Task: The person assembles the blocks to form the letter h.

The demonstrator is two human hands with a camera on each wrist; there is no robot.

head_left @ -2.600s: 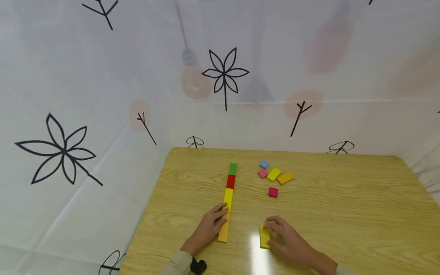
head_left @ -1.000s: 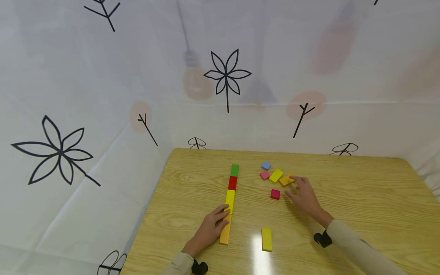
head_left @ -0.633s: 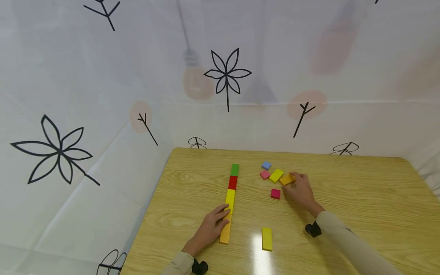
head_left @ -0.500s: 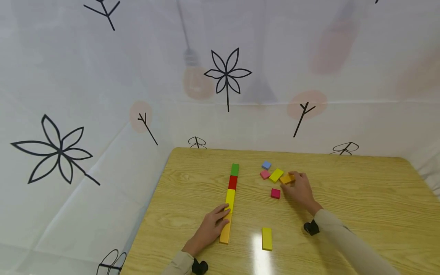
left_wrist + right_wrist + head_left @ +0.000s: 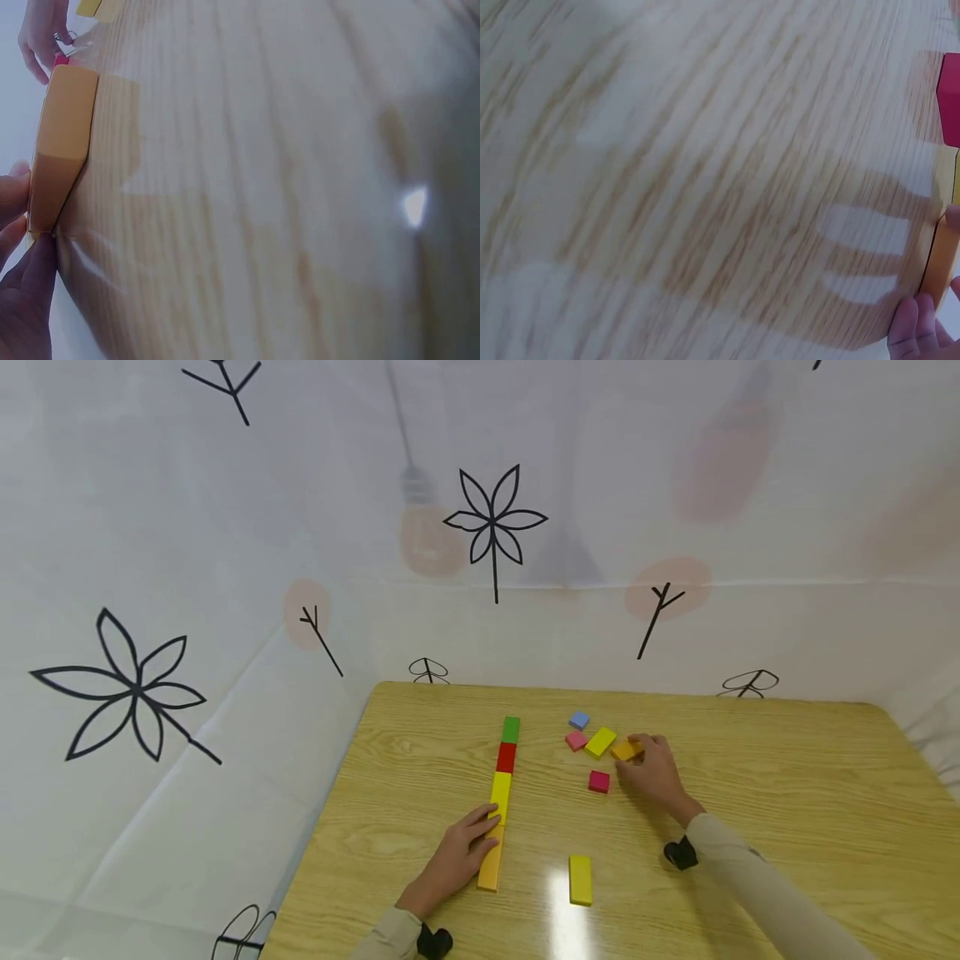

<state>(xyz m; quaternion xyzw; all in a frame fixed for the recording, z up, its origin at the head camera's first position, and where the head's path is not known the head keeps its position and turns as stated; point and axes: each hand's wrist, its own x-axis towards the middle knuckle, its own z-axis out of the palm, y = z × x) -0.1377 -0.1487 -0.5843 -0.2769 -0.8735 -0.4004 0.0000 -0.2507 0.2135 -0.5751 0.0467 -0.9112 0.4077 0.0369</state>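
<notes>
In the head view, a straight row of flat blocks runs away from the front: an orange block [image 5: 491, 864], a yellow block [image 5: 501, 787], a red block [image 5: 506, 757] and a green block [image 5: 511, 729]. My left hand [image 5: 452, 862] rests across the join of the orange and yellow blocks, fingertips on their tops. Its fingers [image 5: 37, 281] touch the table beside the orange block in the left wrist view. My right hand [image 5: 657, 774] pinches a second orange block [image 5: 625, 750], which lies among loose blocks and is partly hidden by the fingers.
Beside the right hand lie a yellow block [image 5: 600, 742], a pink block [image 5: 576, 741], a blue block [image 5: 579, 720] and a crimson block [image 5: 598, 782]. Another yellow block [image 5: 581, 880] lies nearer the front. A printed cloth [image 5: 562, 627] hangs behind the wooden table [image 5: 795, 793].
My right hand has left the near yellow block and reached forward to the loose orange block, closing thumb and fingers on it. My left hand has stayed on the row.
</notes>
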